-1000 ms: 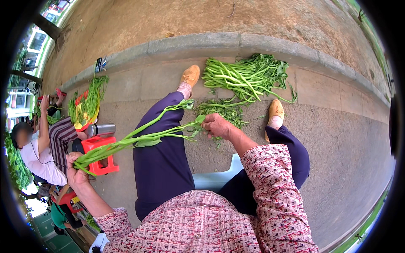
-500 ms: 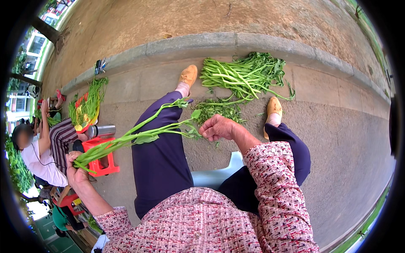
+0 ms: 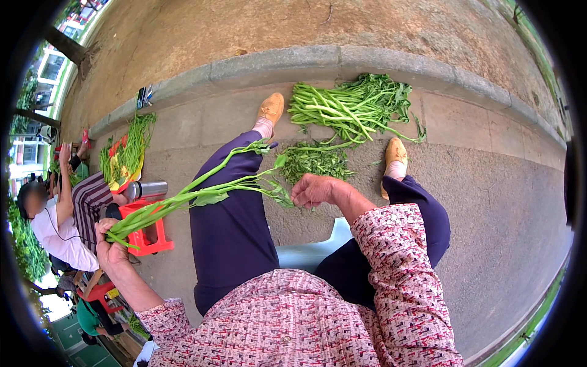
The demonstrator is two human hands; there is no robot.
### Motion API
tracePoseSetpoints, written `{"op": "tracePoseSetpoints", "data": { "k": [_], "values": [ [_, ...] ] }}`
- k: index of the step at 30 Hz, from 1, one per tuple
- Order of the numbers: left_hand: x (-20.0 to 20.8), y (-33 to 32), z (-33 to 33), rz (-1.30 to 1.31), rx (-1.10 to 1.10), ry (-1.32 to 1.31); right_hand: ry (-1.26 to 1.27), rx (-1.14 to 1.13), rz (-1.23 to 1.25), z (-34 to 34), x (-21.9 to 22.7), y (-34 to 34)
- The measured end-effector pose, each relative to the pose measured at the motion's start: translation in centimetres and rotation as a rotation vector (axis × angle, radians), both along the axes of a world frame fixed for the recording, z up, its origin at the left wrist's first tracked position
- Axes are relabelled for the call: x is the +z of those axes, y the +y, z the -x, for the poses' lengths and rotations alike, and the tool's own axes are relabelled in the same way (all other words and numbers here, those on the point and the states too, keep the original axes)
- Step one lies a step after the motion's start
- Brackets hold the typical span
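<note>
A bunch of long green stems with leafy tips, looking like water spinach [image 3: 160, 212], stretches across my left thigh. My left hand [image 3: 111, 251] is closed around its thick cut ends. At the leafy end, my right hand [image 3: 318, 191] is closed in a pinch against the tip of a leaf. Just beyond the right hand lies a low heap of plucked leaves [image 3: 315, 161] on the pavement. Farther off, a large pile of the same leafy stems [image 3: 342, 110] rests between my feet, up against the curb.
A red plastic stool [image 3: 160, 238] stands left, with a metal flask [image 3: 147, 189] beyond it. More greens [image 3: 140, 137] lie farther left near a seated person [image 3: 61, 235] in striped trousers. A light blue stool [image 3: 333, 241] is under me. The stone curb [image 3: 275, 61] borders bare soil.
My right hand has shifted slightly right and down, with its pinch still by the leaf tips. The left hand and the bunch have hardly moved.
</note>
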State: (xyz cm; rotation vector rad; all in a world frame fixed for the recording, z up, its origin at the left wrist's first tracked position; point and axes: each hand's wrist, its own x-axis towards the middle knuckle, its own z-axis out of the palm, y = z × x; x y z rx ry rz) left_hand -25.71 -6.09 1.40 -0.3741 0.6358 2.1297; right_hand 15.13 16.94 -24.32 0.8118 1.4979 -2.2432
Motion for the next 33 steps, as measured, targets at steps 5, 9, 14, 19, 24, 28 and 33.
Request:
{"op": "tracePoseSetpoints", "data": {
  "k": [5, 9, 14, 19, 24, 28, 33],
  "values": [
    [0.1, -0.1, -0.1, 0.016, 0.014, 0.018, -0.016, -0.098, -0.108, -0.2, 0.1, 0.0],
    [0.0, 0.4, -0.3, 0.011, 0.004, 0.014, -0.002, -0.117, -0.246, -0.5, -2.0, -0.1],
    [0.0, 0.1, 0.1, 0.014, 0.004, 0.002, -0.038, -0.080, -0.292, -0.4, -2.0, -0.1],
    [0.1, -0.2, -0.2, 0.004, 0.001, 0.037, -0.084, 0.039, -0.668, -0.2, -3.5, -0.2],
    [-0.2, 0.6, 0.4, 0.028, 0.000, 0.054, -0.572, -0.130, -0.907, -2.2, -11.9, 0.0],
    [0.5, -0.8, 0.3, 0.035, 0.051, 0.036, -0.681, -0.284, -0.738, -2.0, -7.6, 0.7],
    [0.3, -0.1, 0.2, -0.001, 0.028, 0.003, -0.535, -0.219, -0.573, -3.2, -5.2, 0.9]
  ]
}}
